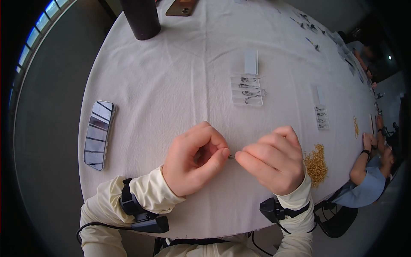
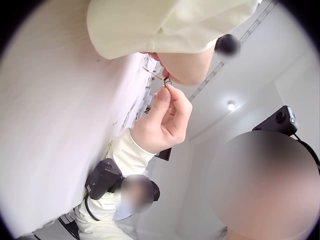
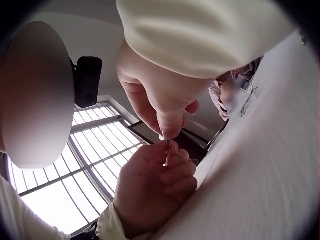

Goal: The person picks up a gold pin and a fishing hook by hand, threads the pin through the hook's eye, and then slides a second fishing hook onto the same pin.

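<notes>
Between the two hands is a small metal piece (image 1: 231,157), seen in the left wrist view as a dark little loop (image 2: 167,81) with a thin gold-coloured pin beside it. My left hand (image 1: 195,158) pinches it between thumb and forefinger from the left. From the right, my right hand (image 1: 274,160) pinches its other side, thumb and finger together, as the left wrist view also shows (image 2: 162,120). In the right wrist view the fingertips of both hands nearly meet at the piece (image 3: 171,148). Its exact shape is too small to tell.
On the white tablecloth (image 1: 171,98) are a compartment box (image 1: 247,91) with dark wire pieces, a gold-coloured pile (image 1: 317,166) right of my right hand, a second box (image 1: 321,118), a phone (image 1: 98,135) at left and a dark cylinder (image 1: 141,19). Other people sit at far right.
</notes>
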Tool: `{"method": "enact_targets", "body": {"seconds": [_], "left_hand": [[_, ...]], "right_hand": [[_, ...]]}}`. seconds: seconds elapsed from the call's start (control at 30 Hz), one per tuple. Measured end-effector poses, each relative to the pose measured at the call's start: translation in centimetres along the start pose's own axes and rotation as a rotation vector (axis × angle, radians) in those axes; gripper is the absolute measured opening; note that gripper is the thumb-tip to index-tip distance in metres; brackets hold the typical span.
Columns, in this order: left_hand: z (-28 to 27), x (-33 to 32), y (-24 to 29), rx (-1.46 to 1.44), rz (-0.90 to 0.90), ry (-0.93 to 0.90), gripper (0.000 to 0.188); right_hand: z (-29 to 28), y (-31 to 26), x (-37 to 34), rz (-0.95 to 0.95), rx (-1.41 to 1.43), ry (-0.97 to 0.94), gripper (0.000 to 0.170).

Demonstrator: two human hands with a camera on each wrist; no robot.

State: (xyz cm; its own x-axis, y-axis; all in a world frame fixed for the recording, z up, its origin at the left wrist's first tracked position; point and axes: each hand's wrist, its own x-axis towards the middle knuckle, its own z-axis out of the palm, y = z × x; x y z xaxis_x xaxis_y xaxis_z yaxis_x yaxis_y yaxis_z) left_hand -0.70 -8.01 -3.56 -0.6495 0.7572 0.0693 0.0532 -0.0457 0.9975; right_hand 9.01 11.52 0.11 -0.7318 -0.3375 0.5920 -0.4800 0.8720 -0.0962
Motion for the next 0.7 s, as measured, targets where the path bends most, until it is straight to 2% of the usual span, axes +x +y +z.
{"method": "enact_targets", "body": {"seconds": [0.07, 0.13, 0.23, 0.3, 0.4, 0.7], "left_hand": [[0.0, 0.0, 0.1, 0.057, -0.014, -0.023, 0.011], [0.1, 0.1, 0.1, 0.129, 0.063, -0.012, 0.01], [0.0, 0.2, -0.3, 0.095, 0.111, -0.046, 0.011], [0.3, 0.2, -0.6, 0.049, 0.118, -0.032, 0.009], [0.4, 0.2, -0.8, -0.038, 0.098, -0.034, 0.009], [0.2, 0.4, -0.7, -0.048, 0.084, -0.077, 0.011]], "right_hand": [[0.1, -0.1, -0.1, -0.001, -0.01, 0.0, 0.02], [0.1, 0.0, -0.2, -0.002, -0.021, 0.001, 0.02], [0.6, 0.6, -0.3, 0.054, 0.109, 0.027, 0.019], [1.0, 0.9, -0.6, 0.191, 0.326, 0.026, 0.02], [1.3, 1.2, -0.8, 0.244, 0.454, 0.006, 0.021], [1.3, 1.3, -0.6, 0.218, 0.456, 0.0, 0.019]]}}
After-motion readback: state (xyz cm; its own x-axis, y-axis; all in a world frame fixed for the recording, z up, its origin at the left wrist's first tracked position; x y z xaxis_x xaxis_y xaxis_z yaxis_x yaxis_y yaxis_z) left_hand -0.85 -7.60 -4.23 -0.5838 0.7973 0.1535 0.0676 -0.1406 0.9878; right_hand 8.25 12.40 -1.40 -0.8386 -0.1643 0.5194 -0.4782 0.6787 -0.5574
